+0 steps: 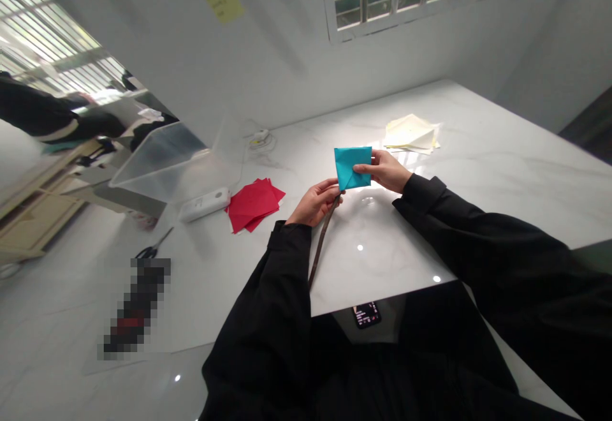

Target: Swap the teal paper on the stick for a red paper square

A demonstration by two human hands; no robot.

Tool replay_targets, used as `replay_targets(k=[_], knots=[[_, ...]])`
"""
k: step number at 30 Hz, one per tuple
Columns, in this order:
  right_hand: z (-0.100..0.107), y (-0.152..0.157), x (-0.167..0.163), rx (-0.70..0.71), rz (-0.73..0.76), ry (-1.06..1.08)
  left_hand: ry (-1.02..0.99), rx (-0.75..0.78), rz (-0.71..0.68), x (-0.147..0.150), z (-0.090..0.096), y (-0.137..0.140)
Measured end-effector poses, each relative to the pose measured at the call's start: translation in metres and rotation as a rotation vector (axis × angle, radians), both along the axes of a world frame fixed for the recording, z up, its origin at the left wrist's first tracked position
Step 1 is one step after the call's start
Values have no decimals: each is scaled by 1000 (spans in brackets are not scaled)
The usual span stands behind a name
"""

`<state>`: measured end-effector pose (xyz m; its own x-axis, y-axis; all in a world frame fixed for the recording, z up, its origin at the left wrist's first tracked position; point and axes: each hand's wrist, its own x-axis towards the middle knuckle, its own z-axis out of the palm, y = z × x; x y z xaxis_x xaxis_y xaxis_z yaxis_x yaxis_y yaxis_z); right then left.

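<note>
A folded teal paper [352,166] is held up above the white marble table [502,172], between both hands. My left hand [315,203] pinches its lower left corner. My right hand [385,171] grips its right edge, thumb across the front. Both arms wear black sleeves. A thin dark strap [321,245] hangs down from under my left hand toward my lap.
Red paper sheets [253,204] lie left of my hands beside a white device [204,204] and a clear plastic box [174,162]. Pale yellow papers [412,134] lie at the far right. Scissors [153,247] rest near the left. A phone [366,314] sits on my lap.
</note>
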<state>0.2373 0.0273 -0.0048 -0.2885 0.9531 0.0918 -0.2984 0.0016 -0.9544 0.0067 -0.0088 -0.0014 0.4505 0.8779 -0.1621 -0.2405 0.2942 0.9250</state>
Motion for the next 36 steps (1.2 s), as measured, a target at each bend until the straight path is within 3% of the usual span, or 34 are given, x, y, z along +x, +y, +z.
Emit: replay_targets(k=[11, 20, 25, 29, 36], knots=[[2, 7, 7, -48, -100, -3, 95, -4, 20, -4, -4, 3], [-4, 7, 7, -47, -236, -189, -63, 13, 241, -2, 0, 6], [-10, 6, 3, -46, -212, -259, -129, -4, 307, -2, -1, 7], [-10, 6, 1, 23, -198, -315, -111, -10, 318, -2, -3, 8], [-14, 10, 3, 201, -311, -439, -77, 0, 267, -3, -5, 9]])
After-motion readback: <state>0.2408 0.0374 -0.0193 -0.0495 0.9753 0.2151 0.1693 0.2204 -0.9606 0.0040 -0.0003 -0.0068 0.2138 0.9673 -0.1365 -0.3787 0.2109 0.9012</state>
